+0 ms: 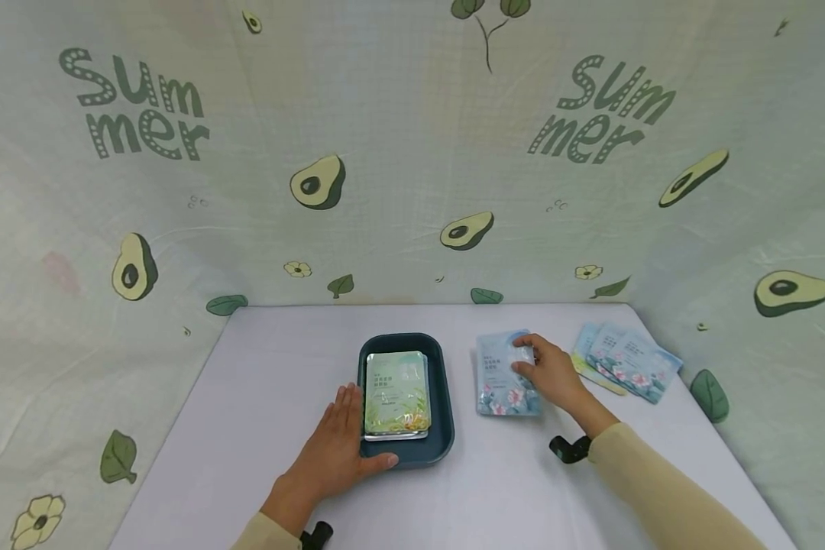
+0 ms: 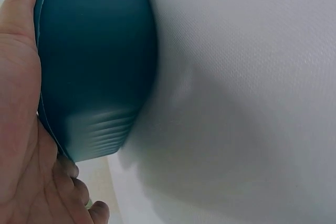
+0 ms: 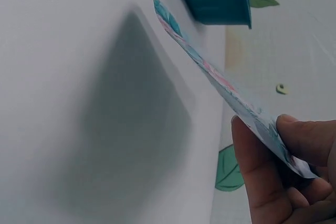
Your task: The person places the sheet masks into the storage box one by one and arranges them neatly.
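At the left, the left hand (image 1: 333, 451) lies along the side of the dark blue tray (image 1: 443, 412), its fingers straight and grasping nothing, with the thumb over the near rim. This seems a good support; the pressure should be light, so that the tray does not slide or tip. Inside the tray a green packet (image 1: 397, 393) lies on top of some other layers, whose edges show below it. Its corners look rather even, so it is wise not to disturb them.

To the right of the tray, the blue packet (image 1: 502, 374) is above the table (image 1: 282, 367), apart from the tray. The right hand (image 1: 553, 374) pinches it at the right edge, between thumb and fingers. In the right wrist view it slopes (whether it is one packet or two, I cannot tell). I would advise a gentle pinch, near the edge, and a level packet, because thin foil may bend.

Farthest right, the fanned packets (image 1: 629, 360) overlap on the table; the sleeve (image 1: 660, 481) should pass clear of them.
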A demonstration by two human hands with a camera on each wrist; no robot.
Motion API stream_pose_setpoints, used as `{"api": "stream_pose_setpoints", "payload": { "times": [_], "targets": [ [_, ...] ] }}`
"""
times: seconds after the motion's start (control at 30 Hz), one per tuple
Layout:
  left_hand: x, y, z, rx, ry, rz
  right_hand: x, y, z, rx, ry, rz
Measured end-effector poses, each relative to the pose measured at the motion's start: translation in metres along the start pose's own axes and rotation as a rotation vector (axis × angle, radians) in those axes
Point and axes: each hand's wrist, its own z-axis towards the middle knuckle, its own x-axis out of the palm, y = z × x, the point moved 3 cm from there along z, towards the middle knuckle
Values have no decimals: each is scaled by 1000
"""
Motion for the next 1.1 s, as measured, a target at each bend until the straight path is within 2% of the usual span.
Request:
{"api": "stream_pose_setpoints", "payload": {
  "times": [0.53,0.67,0.83,1.1],
  "targets": [
    [-3,-4,-2,8,-18,9,-5,36,8,-23,-18,105],
    [-3,-4,-2,9,-21,13,-3,50,12,-7,-22,184],
    [-3,-4,-1,5,-22,19,11,70,16,16,7,280],
    [-3,-5,-2,7,-7,38,50,100,18,-11,56,313]
  ]
}}
